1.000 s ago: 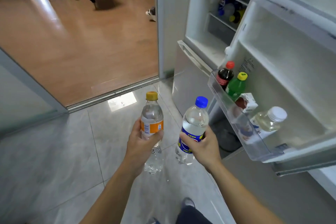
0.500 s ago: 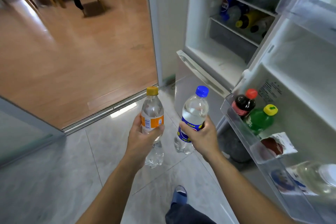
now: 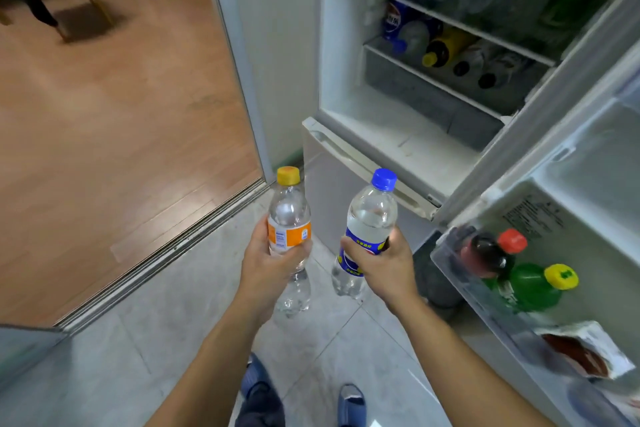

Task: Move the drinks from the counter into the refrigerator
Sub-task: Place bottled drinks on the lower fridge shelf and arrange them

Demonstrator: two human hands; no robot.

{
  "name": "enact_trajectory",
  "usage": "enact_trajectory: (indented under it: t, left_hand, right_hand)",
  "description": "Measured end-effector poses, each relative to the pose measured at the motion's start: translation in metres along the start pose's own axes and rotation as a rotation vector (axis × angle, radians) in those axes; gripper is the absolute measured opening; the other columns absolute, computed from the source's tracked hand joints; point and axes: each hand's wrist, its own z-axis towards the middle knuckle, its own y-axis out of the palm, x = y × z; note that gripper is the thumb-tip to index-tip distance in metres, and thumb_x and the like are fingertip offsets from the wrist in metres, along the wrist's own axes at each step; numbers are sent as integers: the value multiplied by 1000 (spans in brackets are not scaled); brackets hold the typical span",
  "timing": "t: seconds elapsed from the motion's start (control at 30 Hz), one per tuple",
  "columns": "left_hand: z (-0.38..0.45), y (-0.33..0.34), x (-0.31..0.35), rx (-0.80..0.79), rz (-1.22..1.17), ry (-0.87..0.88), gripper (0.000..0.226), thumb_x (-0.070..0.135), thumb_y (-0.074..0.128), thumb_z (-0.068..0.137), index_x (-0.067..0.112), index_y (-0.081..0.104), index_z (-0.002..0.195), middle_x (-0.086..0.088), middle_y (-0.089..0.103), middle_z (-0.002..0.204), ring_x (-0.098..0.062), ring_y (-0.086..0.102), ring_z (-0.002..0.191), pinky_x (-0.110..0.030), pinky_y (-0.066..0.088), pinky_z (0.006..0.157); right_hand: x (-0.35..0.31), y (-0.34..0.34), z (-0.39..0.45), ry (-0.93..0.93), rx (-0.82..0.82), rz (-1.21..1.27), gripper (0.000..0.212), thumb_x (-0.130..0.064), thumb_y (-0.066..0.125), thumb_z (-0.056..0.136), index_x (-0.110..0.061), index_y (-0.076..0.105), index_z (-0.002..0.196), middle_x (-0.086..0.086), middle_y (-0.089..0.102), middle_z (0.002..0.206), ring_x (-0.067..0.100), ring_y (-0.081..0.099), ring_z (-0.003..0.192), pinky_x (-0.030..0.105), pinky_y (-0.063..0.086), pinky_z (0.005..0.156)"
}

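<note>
No print I can read here.
Lettering on the blue-labelled bottle (image 3: 363,246), orange-labelled bottle (image 3: 289,234) and fridge door sticker (image 3: 531,217) blurs out.

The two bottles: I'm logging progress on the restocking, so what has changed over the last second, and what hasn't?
The person has stepped closer to the open refrigerator; its shelves now fill more of the view and the door bin has slid toward the lower right. Nothing was taken or let go. The left hand still grips the orange-capped bottle, the right hand the blue-capped bottle, both upright and outside the refrigerator.
</note>
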Motion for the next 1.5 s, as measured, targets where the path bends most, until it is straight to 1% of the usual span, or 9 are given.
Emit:
enact_trajectory:
  t: [0.17, 0.43, 0.6, 0.73, 0.93, 1.1, 1.27, 1.37, 1.5]
  left_hand:
    - [64, -26, 14, -161, 9, 6, 54, 29, 86, 60, 40, 64, 108, 0, 73, 92, -13, 69, 78, -24, 56, 65]
    - [147, -29, 58, -365, 16, 38, 59, 33, 87, 58, 34, 62, 112, -3, 73, 92, -17, 70, 78, -29, 57, 65]
    - [184, -1, 75, -488, 23, 68, 56, 30, 86, 60, 30, 63, 111, -1, 73, 90, -13, 69, 77, -25, 56, 66]
    - [212, 31, 87, -559, 42, 107, 57, 25, 87, 61, 25, 62, 113, 2, 73, 88, -11, 69, 76, -22, 55, 66]
    - [250, 77, 113, -600, 97, 177, 55, 36, 87, 58, 37, 62, 107, 2, 74, 90, -10, 70, 77, -19, 54, 63]
    - [282, 118, 140, -610, 139, 247, 56, 43, 87, 59, 40, 60, 107, 5, 74, 90, -7, 71, 76, -16, 53, 62]
    - [314, 154, 171, -645, 100, 303, 57, 41, 89, 62, 43, 60, 111, 4, 73, 96, -12, 72, 84, -19, 56, 66]
    - [337, 175, 194, -635, 49, 327, 63, 33, 89, 65, 34, 58, 119, 5, 73, 97, -12, 72, 87, -20, 56, 68]
    - [371, 204, 228, -571, 35, 400, 59, 23, 87, 72, 28, 56, 121, 14, 73, 95, -5, 71, 86, -16, 55, 67]
  right_hand:
    - [-16, 34, 21, 12, 145, -13, 35, -40, 81, 61, -47, 63, 90, -20, 73, 84, -1, 69, 75, 10, 52, 63]
    - [-48, 71, 49, 63, 359, -2, 56, -49, 80, 52, -27, 67, 101, -16, 74, 87, 2, 70, 78, 13, 51, 65]
    - [-57, 69, 72, 49, 466, 6, 57, -50, 80, 51, -32, 65, 103, -21, 72, 90, 1, 70, 82, 15, 55, 67]
    - [-61, 55, 103, 12, 523, 35, 49, -44, 82, 54, -28, 67, 98, -16, 74, 87, 4, 71, 78, 14, 53, 65]
    - [-73, 21, 159, -39, 614, 49, 40, -27, 88, 65, -28, 64, 97, -15, 73, 85, 4, 69, 76, 13, 52, 64]
    - [-97, -9, 198, -69, 686, 67, 45, -35, 85, 62, -30, 63, 100, -17, 72, 86, 2, 69, 77, 9, 49, 62]
    - [-126, -35, 236, -92, 762, 107, 48, -42, 86, 59, -35, 60, 99, -29, 69, 88, -6, 67, 77, 5, 48, 59]
    - [-153, -47, 263, -182, 791, 145, 52, -48, 84, 56, -33, 62, 101, -23, 72, 90, -4, 69, 81, 11, 52, 65]
    - [-193, -58, 305, -295, 804, 177, 46, -39, 88, 64, -32, 64, 103, -10, 74, 97, 5, 71, 91, 29, 59, 80]
